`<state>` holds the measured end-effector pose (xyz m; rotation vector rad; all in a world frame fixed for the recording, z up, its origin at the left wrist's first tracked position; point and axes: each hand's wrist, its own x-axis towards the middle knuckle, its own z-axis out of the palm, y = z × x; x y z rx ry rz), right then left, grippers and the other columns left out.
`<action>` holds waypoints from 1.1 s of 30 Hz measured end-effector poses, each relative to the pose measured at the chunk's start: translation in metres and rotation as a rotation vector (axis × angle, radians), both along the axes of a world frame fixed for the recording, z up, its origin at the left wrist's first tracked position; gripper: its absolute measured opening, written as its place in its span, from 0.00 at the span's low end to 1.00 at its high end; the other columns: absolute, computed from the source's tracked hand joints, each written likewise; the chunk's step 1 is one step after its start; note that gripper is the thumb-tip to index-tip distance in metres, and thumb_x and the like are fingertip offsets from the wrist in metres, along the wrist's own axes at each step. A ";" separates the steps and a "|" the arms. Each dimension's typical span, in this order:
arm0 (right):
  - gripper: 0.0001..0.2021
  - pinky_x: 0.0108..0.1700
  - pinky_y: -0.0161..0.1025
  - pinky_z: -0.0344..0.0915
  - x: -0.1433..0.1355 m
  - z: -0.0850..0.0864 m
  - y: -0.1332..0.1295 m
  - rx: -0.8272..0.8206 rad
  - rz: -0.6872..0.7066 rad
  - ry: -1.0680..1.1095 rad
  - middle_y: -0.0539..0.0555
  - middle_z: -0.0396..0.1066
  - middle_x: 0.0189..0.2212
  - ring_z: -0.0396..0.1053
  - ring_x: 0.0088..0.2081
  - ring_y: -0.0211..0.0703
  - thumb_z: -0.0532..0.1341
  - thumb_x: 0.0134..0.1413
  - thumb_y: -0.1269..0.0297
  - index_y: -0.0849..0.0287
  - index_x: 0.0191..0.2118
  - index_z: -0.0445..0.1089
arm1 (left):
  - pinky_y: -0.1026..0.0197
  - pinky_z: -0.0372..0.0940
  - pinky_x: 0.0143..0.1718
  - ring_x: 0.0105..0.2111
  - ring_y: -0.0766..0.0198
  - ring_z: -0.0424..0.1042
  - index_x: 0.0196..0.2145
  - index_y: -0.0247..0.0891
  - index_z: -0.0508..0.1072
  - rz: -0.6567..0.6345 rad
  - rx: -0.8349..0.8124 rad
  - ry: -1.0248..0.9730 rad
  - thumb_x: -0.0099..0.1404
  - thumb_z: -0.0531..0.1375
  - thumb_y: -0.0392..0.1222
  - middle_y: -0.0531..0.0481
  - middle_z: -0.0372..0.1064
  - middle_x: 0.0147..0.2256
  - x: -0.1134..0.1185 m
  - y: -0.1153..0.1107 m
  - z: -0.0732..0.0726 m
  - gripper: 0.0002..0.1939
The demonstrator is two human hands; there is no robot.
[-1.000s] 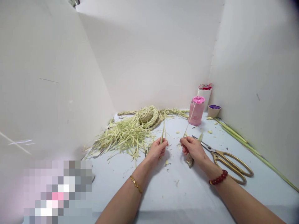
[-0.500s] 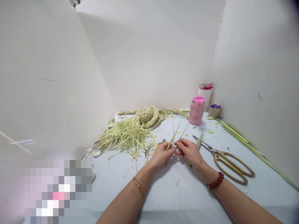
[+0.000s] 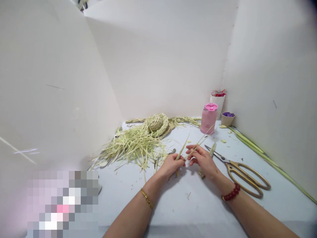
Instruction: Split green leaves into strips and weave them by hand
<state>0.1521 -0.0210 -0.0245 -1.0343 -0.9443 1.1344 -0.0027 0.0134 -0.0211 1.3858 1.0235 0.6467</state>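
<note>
My left hand (image 3: 174, 164) is closed in a pinch around some pale green straw strands (image 3: 182, 148), whose tips point up and to the right. Close beside it, my right hand (image 3: 201, 160) has its fingers apart. One thin strand (image 3: 205, 135) slants from the left fingertips across the right fingers toward the pink container. Under the right hand lies a green leaf piece (image 3: 212, 147), its middle hidden by the hand. Large scissors (image 3: 244, 172) with gold handles rest right of that hand, blades partly apart.
Behind my left hand spreads a heap of loose straw (image 3: 133, 142) with a coiled straw braid (image 3: 158, 124). At the back right stand a pink container (image 3: 208, 120), a white cup (image 3: 218, 99) and a small cup (image 3: 227, 119) with purple contents. Long green stalks (image 3: 267, 157) lie along the right wall.
My right fingers have spread from a pinch near the left fingertips. One thin strand now leans right across them, where it stood more upright before. My left hand stays nearly in place.
</note>
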 end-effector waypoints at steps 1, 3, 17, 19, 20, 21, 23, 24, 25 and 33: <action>0.16 0.26 0.35 0.67 -0.001 0.000 -0.001 0.002 0.009 -0.030 0.52 0.69 0.32 0.68 0.29 0.38 0.63 0.48 0.57 0.59 0.41 0.68 | 0.65 0.39 0.18 0.15 0.75 0.46 0.25 0.37 0.66 0.007 -0.010 -0.008 0.50 0.60 0.39 0.59 0.52 0.17 0.000 0.000 0.000 0.05; 0.18 0.28 0.37 0.68 -0.003 0.001 -0.002 0.010 0.024 -0.097 0.52 0.68 0.31 0.68 0.31 0.41 0.62 0.50 0.55 0.59 0.44 0.67 | 0.65 0.38 0.17 0.15 0.75 0.44 0.25 0.37 0.65 0.027 -0.021 -0.023 0.50 0.60 0.39 0.60 0.50 0.16 0.000 0.000 0.001 0.06; 0.16 0.27 0.36 0.60 -0.003 -0.001 -0.003 0.098 -0.014 -0.289 0.47 0.64 0.21 0.60 0.21 0.36 0.58 0.54 0.49 0.58 0.31 0.67 | 0.66 0.45 0.19 0.17 0.74 0.51 0.29 0.36 0.68 -0.147 0.058 -0.029 0.54 0.59 0.38 0.54 0.63 0.23 0.000 -0.008 0.006 0.04; 0.15 0.26 0.35 0.59 -0.002 -0.002 -0.002 0.088 0.009 -0.285 0.46 0.63 0.20 0.59 0.20 0.35 0.58 0.55 0.50 0.58 0.32 0.67 | 0.66 0.45 0.19 0.17 0.74 0.52 0.30 0.36 0.67 -0.184 0.052 -0.028 0.55 0.59 0.40 0.53 0.64 0.25 0.000 -0.009 0.007 0.06; 0.15 0.25 0.35 0.59 -0.003 -0.002 -0.002 0.086 0.023 -0.278 0.47 0.65 0.22 0.60 0.20 0.35 0.58 0.55 0.50 0.58 0.34 0.67 | 0.66 0.45 0.19 0.17 0.74 0.52 0.30 0.36 0.67 -0.189 0.051 -0.022 0.56 0.59 0.41 0.53 0.64 0.24 0.000 -0.010 0.007 0.06; 0.15 0.25 0.35 0.59 -0.003 -0.001 -0.003 0.088 0.039 -0.276 0.47 0.66 0.23 0.61 0.21 0.36 0.58 0.54 0.50 0.58 0.36 0.68 | 0.66 0.44 0.18 0.17 0.74 0.51 0.30 0.36 0.67 -0.190 0.052 -0.016 0.57 0.59 0.42 0.54 0.62 0.23 0.000 -0.010 0.007 0.06; 0.15 0.25 0.35 0.59 -0.005 0.000 -0.005 0.098 0.054 -0.304 0.48 0.68 0.24 0.63 0.22 0.37 0.58 0.54 0.51 0.58 0.39 0.68 | 0.65 0.43 0.18 0.16 0.74 0.50 0.29 0.36 0.66 -0.197 0.051 -0.010 0.57 0.59 0.41 0.56 0.58 0.21 -0.001 -0.010 0.006 0.06; 0.14 0.24 0.34 0.58 -0.006 0.001 -0.006 0.104 0.056 -0.330 0.48 0.68 0.24 0.63 0.22 0.37 0.59 0.53 0.52 0.58 0.38 0.69 | 0.65 0.43 0.18 0.16 0.74 0.50 0.28 0.37 0.66 -0.205 0.051 -0.014 0.56 0.59 0.41 0.57 0.56 0.20 -0.001 -0.010 0.006 0.06; 0.13 0.24 0.34 0.58 -0.007 0.002 -0.007 0.107 0.059 -0.356 0.48 0.67 0.22 0.62 0.22 0.36 0.59 0.53 0.52 0.58 0.36 0.68 | 0.65 0.43 0.19 0.16 0.74 0.50 0.27 0.37 0.66 -0.214 0.047 -0.024 0.56 0.60 0.40 0.57 0.55 0.19 -0.001 -0.010 0.005 0.05; 0.14 0.20 0.32 0.53 0.001 0.002 -0.004 0.038 -0.043 -0.283 0.44 0.59 0.16 0.55 0.17 0.33 0.60 0.51 0.51 0.57 0.26 0.63 | 0.67 0.40 0.18 0.17 0.76 0.49 0.31 0.35 0.68 -0.145 -0.138 -0.228 0.58 0.59 0.49 0.53 0.63 0.25 -0.002 -0.004 0.009 0.13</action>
